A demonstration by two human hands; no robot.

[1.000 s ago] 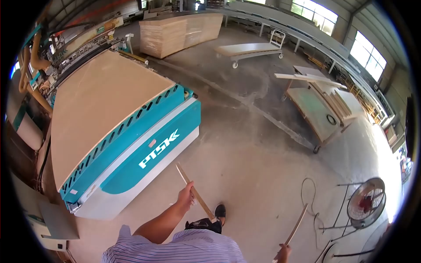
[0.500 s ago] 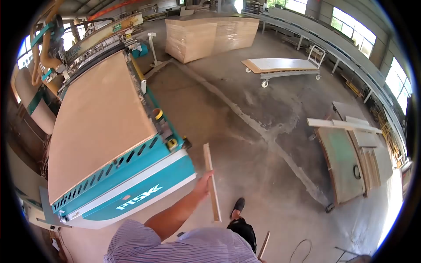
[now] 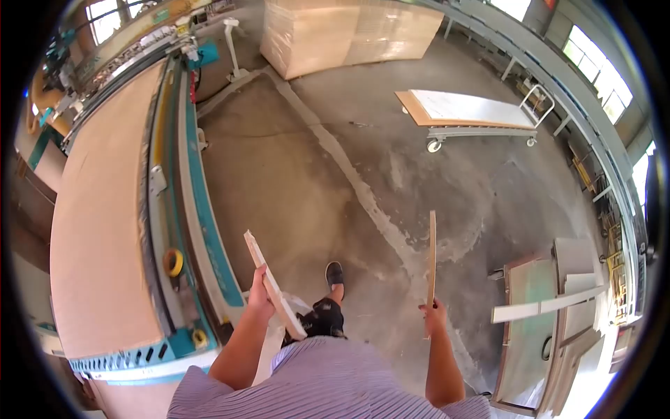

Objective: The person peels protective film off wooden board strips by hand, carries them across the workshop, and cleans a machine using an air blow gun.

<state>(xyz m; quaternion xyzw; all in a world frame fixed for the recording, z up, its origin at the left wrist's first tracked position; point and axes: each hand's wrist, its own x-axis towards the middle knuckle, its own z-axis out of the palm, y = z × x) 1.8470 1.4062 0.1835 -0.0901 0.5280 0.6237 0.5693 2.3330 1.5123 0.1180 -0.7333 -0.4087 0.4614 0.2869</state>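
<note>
My left hand (image 3: 260, 297) is wrapped round a pale, flat wooden strip (image 3: 273, 288), which slants from upper left down toward my body. My right hand (image 3: 434, 316) grips a second, thinner wooden strip (image 3: 432, 251) that stands nearly upright and rises above the fist. Both strips are held in the air, well apart from each other, over the concrete floor. One of my feet, in a dark shoe (image 3: 335, 274), shows between them.
To the left runs a long machine bed with a large brown board (image 3: 105, 209) and a yellow tape roll (image 3: 173, 262). Ahead stand a wrapped panel stack (image 3: 349, 35) and a flat cart (image 3: 481, 131). Stacked panels (image 3: 530, 349) with a white strip (image 3: 548, 305) lie at right.
My view has shifted forward along the machine. My right hand and its strip have come up into view, and the left strip now tilts more to the left.
</note>
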